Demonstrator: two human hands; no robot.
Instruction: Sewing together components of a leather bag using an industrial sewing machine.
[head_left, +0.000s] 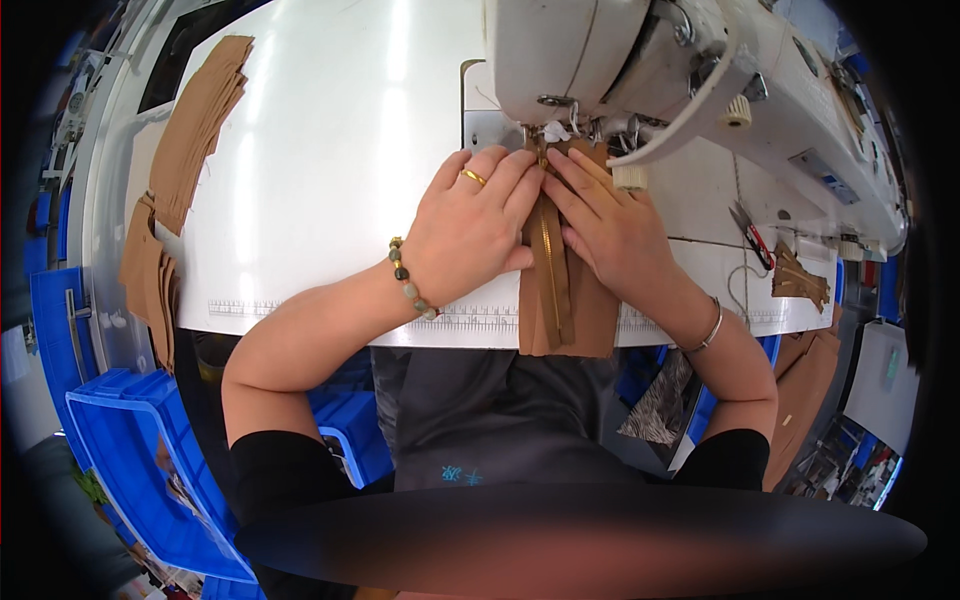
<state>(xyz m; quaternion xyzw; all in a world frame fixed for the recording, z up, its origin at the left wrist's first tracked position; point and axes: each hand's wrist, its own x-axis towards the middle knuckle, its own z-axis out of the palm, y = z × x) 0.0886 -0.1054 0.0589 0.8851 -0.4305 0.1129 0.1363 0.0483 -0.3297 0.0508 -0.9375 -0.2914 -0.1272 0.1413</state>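
Note:
A brown fabric piece [592, 315] lies under the needle area of a white sewing machine [565, 55] and hangs slightly over the table's front edge. Along it runs a brown zipper [548, 265] with gold-coloured teeth. My left hand [475, 215] rests flat on the zipper's left side, fingers stretched toward the presser foot. On the other side my right hand [615, 225] lies flat on the fabric, fingers extended and fingertips close to the left hand's. Both hands press from above rather than grip. The needle itself is hard to make out behind the fingertips.
Stacked brown fabric pieces [200, 130] lie along the table's left edge, with more brown pieces [150, 280] below them. Red-handled scissors [752, 238] and a small brown bundle [800, 282] sit at right. A blue bin [150, 400] stands below left. A printed ruler [330, 303] follows the front edge.

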